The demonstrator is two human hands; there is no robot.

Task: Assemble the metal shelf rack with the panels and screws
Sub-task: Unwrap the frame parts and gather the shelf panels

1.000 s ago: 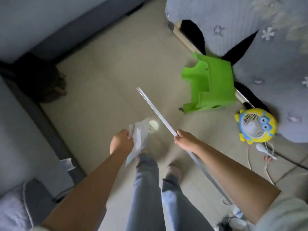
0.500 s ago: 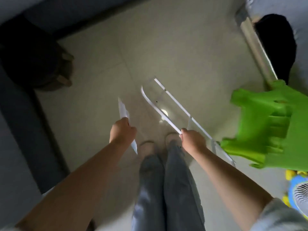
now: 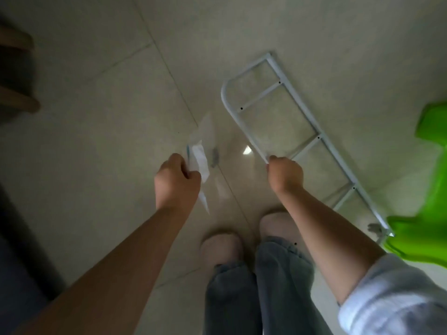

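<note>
A white metal side frame (image 3: pixel 302 122) of the rack, ladder-like with several cross rungs and small screw holes, slants from the upper middle down to the right. My right hand (image 3: pixel 285 174) is shut on its near rail. My left hand (image 3: pixel 177 181) is shut on a clear plastic bag (image 3: pixel 202 151) with a white paper slip and small dark parts inside; the bag is blurred, so its contents are unclear.
A bright green plastic stool (image 3: pixel 425 213) stands at the right edge, touching the frame's lower end. My two slippered feet (image 3: pixel 222 244) are on the beige tiled floor (image 3: pixel 96 141) below the hands. Dark furniture (image 3: pixel 17 81) fills the left edge.
The view has tilted down and left, so the stool has slid to the right edge. The frame has turned from edge-on to show its full ladder face. Both hands keep their grips.
</note>
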